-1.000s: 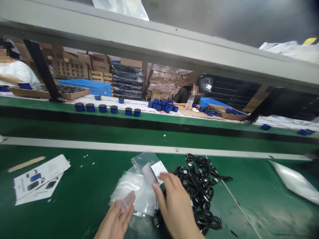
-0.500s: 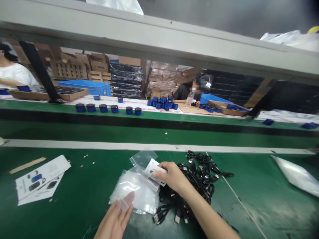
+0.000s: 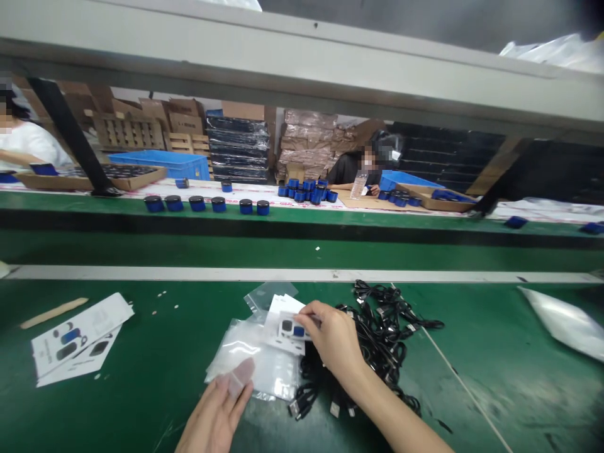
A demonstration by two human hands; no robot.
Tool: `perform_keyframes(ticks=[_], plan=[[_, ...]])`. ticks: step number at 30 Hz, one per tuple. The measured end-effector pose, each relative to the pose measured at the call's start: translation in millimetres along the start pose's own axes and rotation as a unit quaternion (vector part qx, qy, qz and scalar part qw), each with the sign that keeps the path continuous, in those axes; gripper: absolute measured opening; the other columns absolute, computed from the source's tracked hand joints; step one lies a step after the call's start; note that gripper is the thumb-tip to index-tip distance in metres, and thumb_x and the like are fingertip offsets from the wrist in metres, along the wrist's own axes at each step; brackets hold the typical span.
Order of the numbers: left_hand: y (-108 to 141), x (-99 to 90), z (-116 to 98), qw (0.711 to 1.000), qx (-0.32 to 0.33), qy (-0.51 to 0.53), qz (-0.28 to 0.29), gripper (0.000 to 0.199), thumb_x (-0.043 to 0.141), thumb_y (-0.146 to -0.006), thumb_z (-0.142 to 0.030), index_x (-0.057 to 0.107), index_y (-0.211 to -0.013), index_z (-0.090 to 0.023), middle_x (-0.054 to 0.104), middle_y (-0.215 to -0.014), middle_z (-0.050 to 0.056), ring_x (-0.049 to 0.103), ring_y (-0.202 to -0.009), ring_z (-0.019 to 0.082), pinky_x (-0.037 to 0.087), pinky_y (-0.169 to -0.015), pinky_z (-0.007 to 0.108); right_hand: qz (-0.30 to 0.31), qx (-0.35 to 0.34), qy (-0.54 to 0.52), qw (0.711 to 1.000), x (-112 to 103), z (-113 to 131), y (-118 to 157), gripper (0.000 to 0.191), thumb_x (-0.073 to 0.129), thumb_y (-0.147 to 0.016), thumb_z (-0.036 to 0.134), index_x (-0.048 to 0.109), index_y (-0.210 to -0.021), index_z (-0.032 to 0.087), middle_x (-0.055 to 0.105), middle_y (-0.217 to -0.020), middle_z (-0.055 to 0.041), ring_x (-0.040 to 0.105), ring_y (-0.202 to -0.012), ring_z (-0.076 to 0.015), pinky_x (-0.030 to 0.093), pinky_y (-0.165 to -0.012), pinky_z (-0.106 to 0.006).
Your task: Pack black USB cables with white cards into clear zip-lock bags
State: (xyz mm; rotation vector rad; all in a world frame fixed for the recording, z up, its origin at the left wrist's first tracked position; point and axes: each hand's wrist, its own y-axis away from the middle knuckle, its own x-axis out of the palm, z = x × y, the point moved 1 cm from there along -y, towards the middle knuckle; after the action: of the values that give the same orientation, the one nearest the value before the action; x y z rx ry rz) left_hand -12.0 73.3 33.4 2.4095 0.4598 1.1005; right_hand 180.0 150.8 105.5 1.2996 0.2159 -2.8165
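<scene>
At the near edge of a stack of clear zip bags (image 3: 278,371), my left hand (image 3: 218,402) grips a small clear plastic bag, its finger showing through the film. Between the thumb and fingers of my right hand (image 3: 333,336) is a printed leaflet (image 3: 287,326) with pictures of dark and blue devices. More white leaflets (image 3: 282,304) lie just behind it, over the bags. A heap of black USB cables (image 3: 384,343) spreads under and to the right of my right hand.
Two printed sheets (image 3: 85,333) and a wooden stick (image 3: 54,313) lie at left. A plastic bag (image 3: 561,321) rests at right. Blue round containers (image 3: 198,203) stand along the raised ledge, with a bottle (image 3: 359,184) behind. Two people (image 3: 352,170) sit beyond. A shelf beam (image 3: 302,63) crosses overhead.
The leaflet in my right hand has turned and now shows its device pictures, with white leaflets visible behind it. My left hand has barely moved.
</scene>
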Motion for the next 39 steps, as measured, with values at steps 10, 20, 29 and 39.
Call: perform_keyframes(ticks=[10, 20, 29, 39], plan=[[1.7, 16.9, -5.2, 0.999, 0.022, -0.038, -0.014, 0.023, 0.045, -0.091, -0.005, 0.057, -0.074, -0.016, 0.076, -0.095, 0.016, 0.068, -0.1, 0.031, 0.036, -0.107, 0.053, 0.222, -0.196, 0.095, 0.951, -13.1, -12.2, 7.9, 0.067, 0.077, -0.07, 0.011, 0.052, -0.132, 0.016, 0.049, -0.14, -0.0134, 0.044, -0.129, -0.0276, 0.035, -0.106, -0.035], [-5.4, 14.1, -13.0, 0.998, 0.024, -0.059, -0.019, 0.014, 0.047, -0.091, -0.007, 0.06, -0.087, -0.011, 0.07, -0.111, 0.023, 0.065, -0.106, 0.032, 0.04, -0.105, 0.05, 0.124, -0.097, 0.078, 0.984, 9.9, 10.4, -1.6, 0.046, 0.072, -0.078, 0.037, 0.065, -0.113, 0.008, 0.067, -0.103, -0.0195, 0.061, -0.1, -0.0358, 0.046, -0.086, -0.044], [4.7, 5.3, -12.7, 1.0, -0.003, -0.013, 0.005, 0.013, 0.055, -0.086, -0.008, 0.064, -0.08, -0.014, 0.075, -0.101, 0.017, 0.062, -0.109, 0.034, 0.038, -0.105, 0.052, 0.18, -0.134, -0.054, 0.973, -6.9, -10.1, -10.6, 0.06, 0.081, -0.068, 0.027, 0.06, -0.123, 0.018, 0.064, -0.111, -0.0072, 0.062, -0.093, -0.0215, 0.047, -0.085, -0.03], [4.7, 4.0, -14.3, 0.999, -0.001, -0.053, -0.004, 0.024, 0.044, -0.091, -0.007, 0.065, -0.08, -0.011, 0.076, -0.099, 0.018, 0.069, -0.099, 0.031, 0.036, -0.106, 0.052, 0.192, -0.055, -0.158, 0.967, 8.1, -22.1, -24.0, 0.049, 0.062, -0.085, 0.035, 0.054, -0.127, 0.012, 0.067, -0.106, -0.0098, 0.064, -0.087, -0.0191, 0.048, -0.079, -0.029]])
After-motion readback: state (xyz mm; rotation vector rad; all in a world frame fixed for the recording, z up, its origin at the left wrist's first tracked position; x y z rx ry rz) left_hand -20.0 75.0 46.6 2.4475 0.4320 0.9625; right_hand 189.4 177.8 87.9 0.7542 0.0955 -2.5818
